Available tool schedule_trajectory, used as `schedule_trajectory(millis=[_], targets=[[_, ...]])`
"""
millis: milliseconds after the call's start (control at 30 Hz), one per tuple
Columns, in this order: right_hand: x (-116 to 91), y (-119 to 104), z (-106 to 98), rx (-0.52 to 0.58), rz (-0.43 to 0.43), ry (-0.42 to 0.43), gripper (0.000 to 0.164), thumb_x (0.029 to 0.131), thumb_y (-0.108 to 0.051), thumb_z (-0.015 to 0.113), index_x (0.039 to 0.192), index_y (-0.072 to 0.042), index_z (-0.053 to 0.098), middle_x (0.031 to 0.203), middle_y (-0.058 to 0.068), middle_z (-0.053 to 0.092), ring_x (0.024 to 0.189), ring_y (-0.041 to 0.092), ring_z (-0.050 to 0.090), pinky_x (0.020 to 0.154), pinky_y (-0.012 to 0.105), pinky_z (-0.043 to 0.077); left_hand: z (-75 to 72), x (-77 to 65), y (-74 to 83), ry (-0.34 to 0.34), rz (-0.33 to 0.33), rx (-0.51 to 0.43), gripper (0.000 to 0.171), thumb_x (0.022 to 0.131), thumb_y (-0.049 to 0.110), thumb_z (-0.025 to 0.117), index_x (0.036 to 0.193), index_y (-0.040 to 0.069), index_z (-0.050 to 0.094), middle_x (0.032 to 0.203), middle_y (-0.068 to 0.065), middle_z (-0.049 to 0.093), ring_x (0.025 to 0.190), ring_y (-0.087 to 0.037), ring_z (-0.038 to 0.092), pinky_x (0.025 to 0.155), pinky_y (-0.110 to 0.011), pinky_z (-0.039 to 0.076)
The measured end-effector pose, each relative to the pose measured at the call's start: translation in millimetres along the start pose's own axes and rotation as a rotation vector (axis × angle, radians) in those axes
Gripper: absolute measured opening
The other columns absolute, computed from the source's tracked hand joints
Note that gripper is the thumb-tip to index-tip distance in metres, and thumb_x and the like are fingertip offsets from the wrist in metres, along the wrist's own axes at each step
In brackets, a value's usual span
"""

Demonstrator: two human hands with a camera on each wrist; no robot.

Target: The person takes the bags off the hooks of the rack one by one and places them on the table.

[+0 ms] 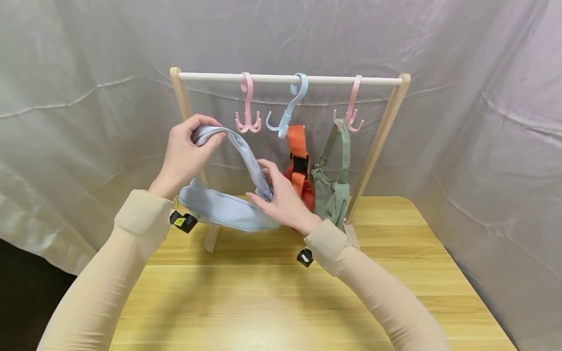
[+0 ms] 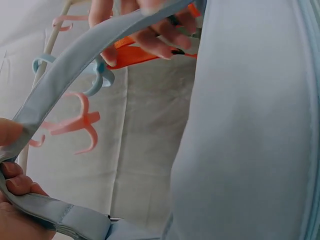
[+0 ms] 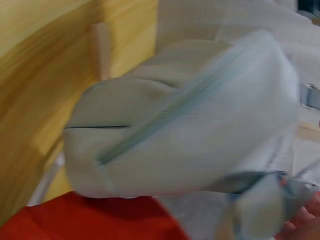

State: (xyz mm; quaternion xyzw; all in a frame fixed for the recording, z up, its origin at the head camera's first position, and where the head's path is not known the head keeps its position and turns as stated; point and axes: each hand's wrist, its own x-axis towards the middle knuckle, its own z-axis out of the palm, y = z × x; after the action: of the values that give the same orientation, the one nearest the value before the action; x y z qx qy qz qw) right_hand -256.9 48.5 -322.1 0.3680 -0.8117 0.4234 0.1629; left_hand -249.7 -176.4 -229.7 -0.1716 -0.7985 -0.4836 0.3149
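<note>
A light blue shoulder bag (image 1: 228,212) hangs by its strap between both hands, in front of the rack. My left hand (image 1: 186,151) grips the raised loop of the strap (image 1: 249,158), thumb on one side and fingers curled under it. Lower down, at the strap's right end, my right hand (image 1: 285,197) pinches it; in the left wrist view those fingers (image 2: 147,40) show behind the band. The right wrist view has the bag's zipped body (image 3: 215,125) tilted and a little blurred. Just behind the hands, a pink four-prong hook (image 1: 248,117) carries nothing.
A white rail (image 1: 272,78) on wooden legs holds the hooks. From the blue hook (image 1: 287,114) hangs a red bag with an orange strap (image 1: 297,141); a green bag (image 1: 325,195) hangs from the right pink hook (image 1: 351,107). Below is a wooden table (image 1: 246,302), behind it grey cloth.
</note>
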Motion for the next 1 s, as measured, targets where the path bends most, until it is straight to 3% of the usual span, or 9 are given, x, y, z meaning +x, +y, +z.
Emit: schedule_trajectory(millis=[167, 367, 467, 633, 867, 1000], targets=[[-17, 10, 9, -0.063, -0.121, 0.048, 0.075, 0.090, -0.022, 0.076, 0.149, -0.011, 0.030, 0.131, 0.012, 0.056, 0.110, 0.023, 0.061, 0.096, 0.038, 0.051, 0.2, -2.0, -2.5, 0.001, -0.021, -0.014, 0.018, 0.090, 0.019, 0.075, 0.105, 0.009, 0.073, 0.095, 0.010, 0.067, 0.082, -0.009, 0.057, 0.074, -0.019, 0.043], [-30, 17, 15, -0.175, -0.232, 0.043, 0.058, 0.088, -0.030, 0.077, 0.137, -0.015, 0.051, 0.137, 0.011, 0.047, 0.108, 0.020, 0.059, 0.091, 0.036, 0.052, 0.5, -4.2, -6.6, -0.005, -0.072, -0.110, 0.021, 0.090, 0.018, 0.075, 0.106, 0.006, 0.071, 0.092, 0.012, 0.066, 0.083, -0.010, 0.056, 0.074, -0.019, 0.045], [-35, 20, 19, -0.284, -0.264, 0.038, 0.058, 0.083, -0.040, 0.081, 0.130, -0.016, 0.057, 0.139, 0.013, 0.046, 0.106, 0.021, 0.058, 0.088, 0.037, 0.051, 0.9, -6.5, -8.0, -0.006, -0.091, -0.137, 0.021, 0.090, 0.017, 0.075, 0.106, 0.004, 0.071, 0.089, 0.014, 0.066, 0.082, -0.009, 0.056, 0.072, -0.018, 0.046], [-42, 21, 27, -0.441, -0.299, 0.051, 0.070, 0.074, -0.057, 0.083, 0.126, -0.014, 0.062, 0.143, 0.017, 0.046, 0.112, 0.027, 0.057, 0.089, 0.042, 0.051, 0.6, -10.0, -8.6, -0.014, -0.107, -0.153, 0.021, 0.090, 0.016, 0.075, 0.106, 0.003, 0.071, 0.087, 0.016, 0.067, 0.080, -0.007, 0.055, 0.071, -0.017, 0.045], [-44, 20, 37, -0.539, -0.311, 0.066, 0.069, 0.070, -0.067, 0.081, 0.113, -0.016, 0.066, 0.152, 0.017, 0.041, 0.116, 0.027, 0.057, 0.088, 0.041, 0.051, -2.0, -10.4, -10.0, 0.001, -0.173, -0.274, 0.011, 0.089, 0.012, 0.076, 0.099, 0.015, 0.072, 0.085, 0.016, 0.069, 0.079, -0.005, 0.055, 0.070, -0.016, 0.045], [-46, 17, 42, -0.593, -0.301, 0.078, 0.074, 0.065, -0.074, 0.080, 0.110, -0.017, 0.067, 0.159, 0.017, 0.034, 0.121, 0.029, 0.055, 0.093, 0.043, 0.051, -4.8, -11.6, -9.8, 0.020, -0.204, -0.336, 0.011, 0.088, 0.010, 0.077, 0.096, 0.017, 0.073, 0.084, 0.014, 0.070, 0.077, -0.004, 0.055, 0.069, -0.015, 0.045]])
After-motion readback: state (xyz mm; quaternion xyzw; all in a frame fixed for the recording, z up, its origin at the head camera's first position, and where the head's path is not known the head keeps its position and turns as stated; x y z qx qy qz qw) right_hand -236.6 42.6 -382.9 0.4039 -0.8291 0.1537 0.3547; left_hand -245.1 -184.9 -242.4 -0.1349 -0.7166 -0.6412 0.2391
